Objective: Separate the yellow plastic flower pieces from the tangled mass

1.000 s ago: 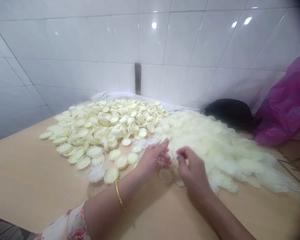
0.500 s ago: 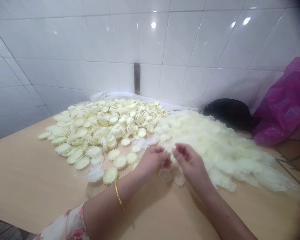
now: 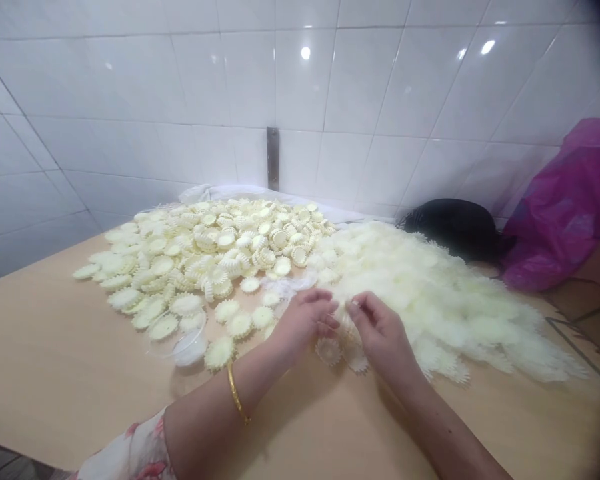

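My left hand [image 3: 303, 323] hovers over the table's middle, fingers loosely stretched and a little apart, with nothing visible in them. Facing it, my right hand [image 3: 383, 330] has thumb and forefinger pinched together; a tiny whitish bit shows at the tips, too small to name. Just below the hands are a pale toothed disc [image 3: 329, 351] and a second one partly behind my right fingers. Loose pale-yellow scalloped discs [image 3: 240, 326] lie left of my left hand. A heap of sheer whitish toothed-edge pieces [image 3: 430, 300] spreads beyond and right of my right hand.
A large pile of pale-yellow scalloped discs [image 3: 220, 240] covers the back left of the table [image 3: 55, 347]. A small clear cup [image 3: 190, 347] with white contents stands nearer. A black rounded object [image 3: 453, 227] and a magenta plastic bag [image 3: 565, 200] sit back right, by the tiled wall [image 3: 180, 80].
My left fingers have loosened and spread slightly, and the hands are a little farther apart. My right hand still pinches. The view has shifted slightly.
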### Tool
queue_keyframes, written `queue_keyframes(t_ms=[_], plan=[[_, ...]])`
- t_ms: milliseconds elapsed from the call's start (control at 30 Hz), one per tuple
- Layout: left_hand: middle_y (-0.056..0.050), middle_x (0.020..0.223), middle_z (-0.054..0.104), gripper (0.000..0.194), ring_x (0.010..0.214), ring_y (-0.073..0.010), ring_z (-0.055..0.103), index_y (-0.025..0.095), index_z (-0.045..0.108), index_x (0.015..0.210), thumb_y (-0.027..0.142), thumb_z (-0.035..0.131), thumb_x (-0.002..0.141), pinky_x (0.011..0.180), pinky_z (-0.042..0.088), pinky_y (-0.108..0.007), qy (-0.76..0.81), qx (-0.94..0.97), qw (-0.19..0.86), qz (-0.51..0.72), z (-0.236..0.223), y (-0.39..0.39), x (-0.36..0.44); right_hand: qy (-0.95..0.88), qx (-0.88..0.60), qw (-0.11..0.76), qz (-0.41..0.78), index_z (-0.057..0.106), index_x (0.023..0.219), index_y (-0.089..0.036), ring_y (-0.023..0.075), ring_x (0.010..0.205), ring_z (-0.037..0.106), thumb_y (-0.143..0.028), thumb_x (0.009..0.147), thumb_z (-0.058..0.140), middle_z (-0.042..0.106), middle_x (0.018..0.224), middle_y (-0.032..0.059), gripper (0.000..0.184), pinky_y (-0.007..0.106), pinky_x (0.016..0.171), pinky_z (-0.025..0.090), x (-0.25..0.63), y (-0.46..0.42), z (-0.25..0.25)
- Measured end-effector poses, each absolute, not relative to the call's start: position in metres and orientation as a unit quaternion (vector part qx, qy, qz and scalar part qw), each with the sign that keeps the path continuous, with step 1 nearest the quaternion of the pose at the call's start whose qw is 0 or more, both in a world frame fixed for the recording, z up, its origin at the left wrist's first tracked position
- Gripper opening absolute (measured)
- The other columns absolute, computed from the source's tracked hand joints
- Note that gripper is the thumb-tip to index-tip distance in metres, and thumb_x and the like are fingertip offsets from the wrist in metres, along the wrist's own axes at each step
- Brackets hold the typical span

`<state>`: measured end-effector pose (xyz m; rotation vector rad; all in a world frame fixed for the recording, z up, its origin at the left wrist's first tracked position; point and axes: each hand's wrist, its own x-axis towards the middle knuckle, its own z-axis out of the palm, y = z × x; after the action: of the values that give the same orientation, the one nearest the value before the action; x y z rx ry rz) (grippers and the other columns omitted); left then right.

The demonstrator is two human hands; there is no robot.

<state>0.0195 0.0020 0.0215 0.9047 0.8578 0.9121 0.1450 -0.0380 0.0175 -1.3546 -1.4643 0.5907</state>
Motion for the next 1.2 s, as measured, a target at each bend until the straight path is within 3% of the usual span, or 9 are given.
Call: queue_keyframes(t_ms=[200,367,467,667,800,967,1200], plan=[[0.003,0.055,0.049,0.021,0.05,-0.0085,0.051,0.014,0.047,0.06,0.02,0.067,0.06,0.058,0.043,-0.025,0.341,0.451,0.709,0.421,0.017,-0.0006,0.0212,-0.594,-0.553,0.52,0.268,0.042,0.06,-0.019,0.0107,0.053,0.039,-0.039,0.08,0.048,0.042,0.055,-0.0041,0.029,0.023,0.051,0.034,0.1441,-0.0363,0.0176],[0.002,0.053,0.052,0.026,0.049,-0.0082,0.05,0.014,0.047,0.059,0.03,0.067,0.063,0.054,0.04,-0.023,0.353,0.496,0.665,0.433,0.0145,-0.0012,0.0211,-0.541,-0.503,0.548,0.393,0.054,0.079,-0.018,0.014,0.065,0.051,-0.044,0.076,0.054,0.054,0.066,-0.0005,0.026,0.025,0.061,0.042,0.1438,-0.0346,0.0168],[0.002,0.049,0.05,0.031,0.045,-0.0077,0.048,0.015,0.044,0.056,0.034,0.068,0.062,0.051,0.038,-0.022,0.355,0.498,0.657,0.441,0.0148,-0.0013,0.021,-0.521,-0.485,0.551,0.436,0.056,0.074,-0.018,0.0138,0.064,0.051,-0.046,0.078,0.051,0.055,0.064,0.0,0.029,0.026,0.062,0.043,0.1452,-0.0338,0.0157],[0.005,0.046,0.046,0.034,0.043,-0.0081,0.049,0.015,0.041,0.054,0.028,0.072,0.058,0.049,0.038,-0.022,0.357,0.434,0.694,0.45,0.0132,0.0027,0.0204,-0.543,-0.535,0.566,0.313,0.057,0.074,-0.018,0.0155,0.069,0.053,-0.04,0.074,0.058,0.058,0.069,0.0013,0.022,0.028,0.066,0.044,0.1461,-0.0368,0.0217],[0.003,0.051,0.05,0.03,0.045,-0.0081,0.05,0.015,0.042,0.057,0.019,0.072,0.057,0.049,0.038,-0.022,0.304,0.362,0.77,0.429,0.0125,0.0045,0.0205,-0.573,-0.48,0.531,0.398,0.057,0.077,-0.018,0.0154,0.069,0.056,-0.038,0.074,0.058,0.059,0.071,0.0012,0.02,0.028,0.066,0.045,0.1444,-0.0378,0.0237],[-0.003,0.061,0.057,0.022,0.053,-0.0108,0.055,0.011,0.054,0.072,0.031,0.064,0.069,0.055,0.044,-0.024,0.26,0.342,0.821,0.376,0.0135,0.0051,0.0197,-0.563,-0.483,0.533,0.407,0.054,0.068,-0.018,0.0128,0.062,0.051,-0.036,0.072,0.06,0.053,0.064,-0.0022,0.019,0.025,0.06,0.043,0.1495,-0.0343,0.0202],[0.001,0.053,0.054,0.028,0.051,-0.0098,0.055,0.013,0.047,0.061,0.018,0.074,0.055,0.057,0.043,-0.024,0.274,0.383,0.788,0.396,0.0157,0.0039,0.0196,-0.609,-0.522,0.508,0.314,0.048,0.066,-0.019,0.0125,0.059,0.046,-0.034,0.078,0.05,0.051,0.062,-0.0019,0.02,0.024,0.054,0.038,0.1516,-0.0363,0.0216]])
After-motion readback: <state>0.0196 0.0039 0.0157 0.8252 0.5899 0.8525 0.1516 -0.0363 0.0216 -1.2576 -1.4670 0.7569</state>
